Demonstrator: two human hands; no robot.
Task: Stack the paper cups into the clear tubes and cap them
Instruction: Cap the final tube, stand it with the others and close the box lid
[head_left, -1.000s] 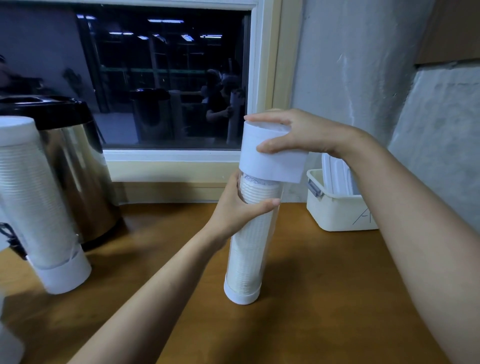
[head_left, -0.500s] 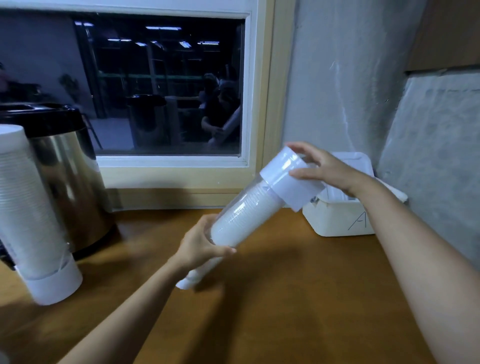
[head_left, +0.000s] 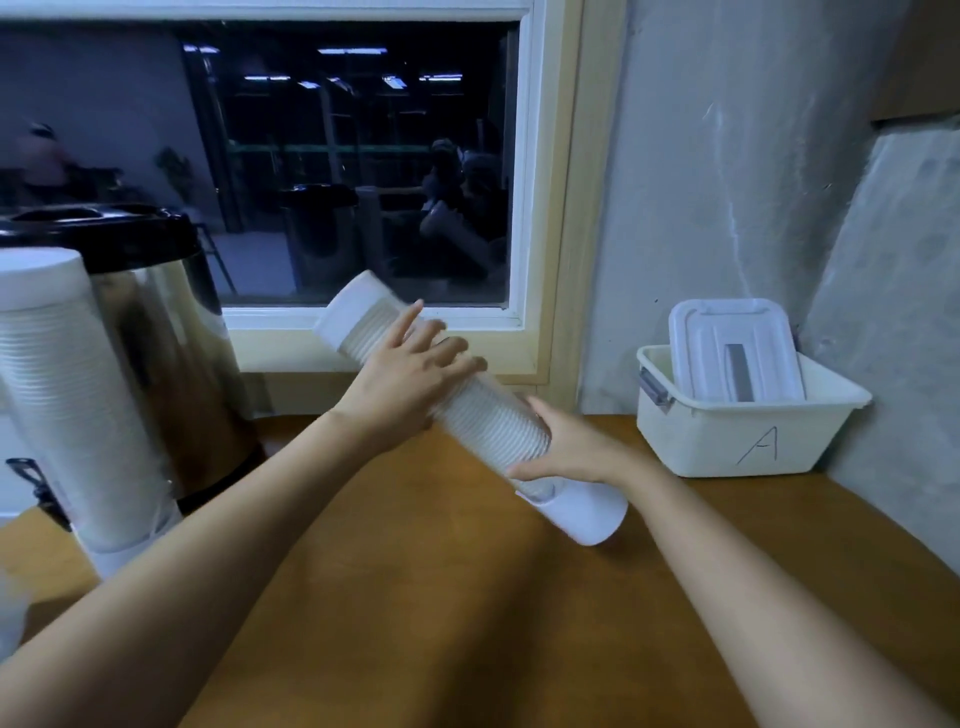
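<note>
— What is being held?
— A clear tube (head_left: 485, 415), a smooth cylinder packed with ribbed white paper cups (head_left: 366, 338). It tilts over the wooden table (head_left: 441, 613), with a plain white lower cap (head_left: 584, 514) at its right end and an upper cap (head_left: 350, 306) at its left.

— How do the hands hold it?
— The left hand (head_left: 410, 374) lies over the upper part, fingers curved across it, thumb hidden. The right hand (head_left: 569, 452) grips just above the lower cap, thumb on top, fingers beneath.

— Anything nearby?
— A second tube (head_left: 67, 405) stands upright at left beside a shiny steel urn (head_left: 161, 338). A white plastic bin (head_left: 748, 436) marked A is at right.
</note>
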